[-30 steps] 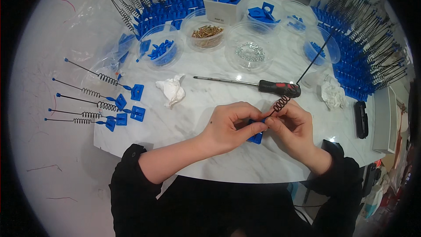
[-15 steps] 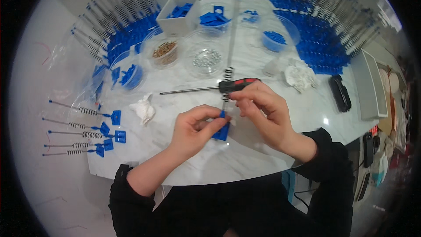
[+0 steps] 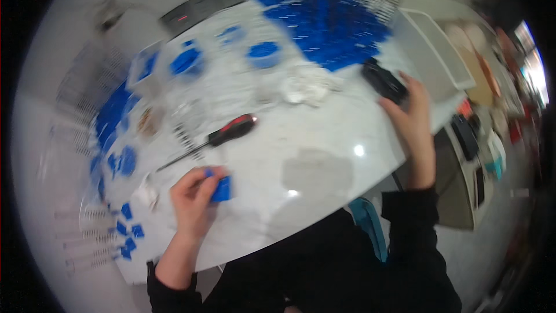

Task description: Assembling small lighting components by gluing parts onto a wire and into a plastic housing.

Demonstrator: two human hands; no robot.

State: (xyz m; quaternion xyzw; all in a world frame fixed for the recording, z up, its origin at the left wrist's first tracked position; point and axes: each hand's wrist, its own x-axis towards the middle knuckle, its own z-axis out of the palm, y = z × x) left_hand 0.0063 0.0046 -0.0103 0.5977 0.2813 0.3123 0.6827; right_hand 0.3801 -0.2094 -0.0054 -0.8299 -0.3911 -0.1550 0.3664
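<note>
The left hand [image 3: 194, 200] pinches a blue part [image 3: 221, 189] on the tabletop [image 3: 324, 150]; the right hand [image 3: 412, 117] reaches far right, fingers curled on a black device [image 3: 383, 81]. Attention split between both, the part could slip and knock the screwdriver [image 3: 223, 134] just beyond it.

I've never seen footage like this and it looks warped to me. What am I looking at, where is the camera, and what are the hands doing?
It is one wide fisheye camera worn on a person's head, looking down, so straight edges bend. No machine: two bare hands. The picture is blurred. The left hand holds a small blue plastic part. The right hand reaches to a black device at the far right of the white table. Between them lies a screwdriver with a red and black handle. Farther off are blue parts and a crumpled white cloth.
</note>
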